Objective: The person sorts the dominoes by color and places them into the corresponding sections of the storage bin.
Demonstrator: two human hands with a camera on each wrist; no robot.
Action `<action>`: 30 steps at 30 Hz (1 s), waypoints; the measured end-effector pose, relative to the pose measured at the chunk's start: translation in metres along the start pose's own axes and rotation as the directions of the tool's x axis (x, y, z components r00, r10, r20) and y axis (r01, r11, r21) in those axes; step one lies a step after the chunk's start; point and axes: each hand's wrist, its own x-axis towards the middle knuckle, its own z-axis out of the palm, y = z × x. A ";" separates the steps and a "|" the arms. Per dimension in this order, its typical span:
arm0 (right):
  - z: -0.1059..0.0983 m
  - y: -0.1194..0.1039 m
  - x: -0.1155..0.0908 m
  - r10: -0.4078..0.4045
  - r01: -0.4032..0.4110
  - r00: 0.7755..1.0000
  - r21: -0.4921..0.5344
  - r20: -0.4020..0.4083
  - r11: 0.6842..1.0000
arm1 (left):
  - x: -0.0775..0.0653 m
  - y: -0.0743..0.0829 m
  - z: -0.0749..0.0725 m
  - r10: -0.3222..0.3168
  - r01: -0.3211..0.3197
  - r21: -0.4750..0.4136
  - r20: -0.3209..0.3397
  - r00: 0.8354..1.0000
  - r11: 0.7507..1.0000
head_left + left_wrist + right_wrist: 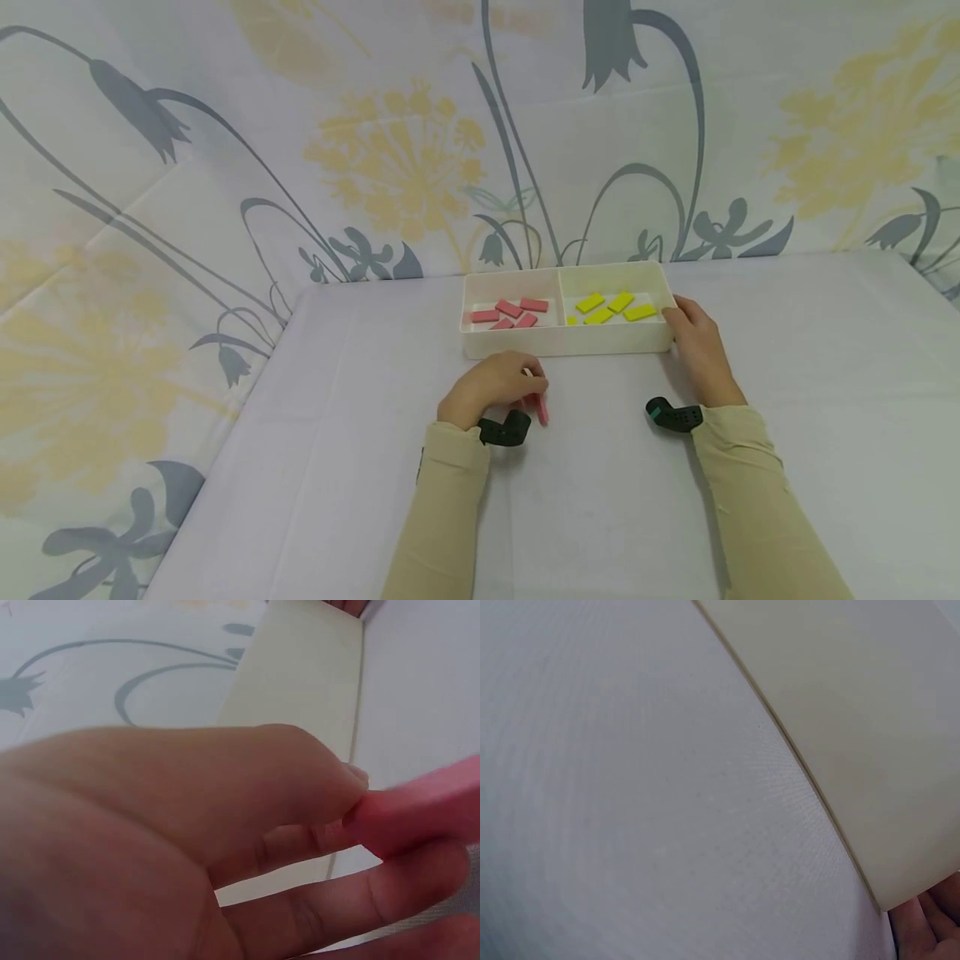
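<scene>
Just in front of a white two-compartment box [600,340], my left hand [491,385] pinches a pink block [420,810] between thumb and fingers. In the head view a pink block [542,409] shows below those fingertips, tilted over the table, with more pink partly hidden behind it. My right hand [701,346] grips the right end of the box, the thumb at the rim and the fingers [915,930] along the end wall. Several pink blocks [485,317] lie in the left compartment, and several yellow blocks [640,312] lie in the right one.
A divider [561,304] separates the two compartments. The box stands at the back of a table [337,467] covered in white cloth, close to a flower-patterned curtain [405,183]. Each wrist wears a black camera [506,429].
</scene>
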 end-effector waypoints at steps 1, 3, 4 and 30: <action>0.000 0.000 0.000 0.002 -0.002 1.000 0.002 -0.001 1.000 | 0.000 0.000 0.000 0.006 -0.006 -0.011 -0.002 1.000 1.000; 0.000 0.000 0.000 0.007 -0.007 1.000 0.005 -0.004 1.000 | 0.000 -0.001 -0.001 0.018 -0.018 -0.031 0.001 1.000 0.999; 0.000 0.000 0.000 0.009 -0.009 1.000 0.009 -0.003 1.000 | 0.000 -0.001 -0.001 0.025 -0.024 -0.042 0.005 1.000 0.999; 0.000 -0.001 0.000 0.000 0.000 1.000 0.009 0.003 1.000 | -0.003 0.001 -0.012 0.152 -0.224 -0.220 -0.303 0.941 0.949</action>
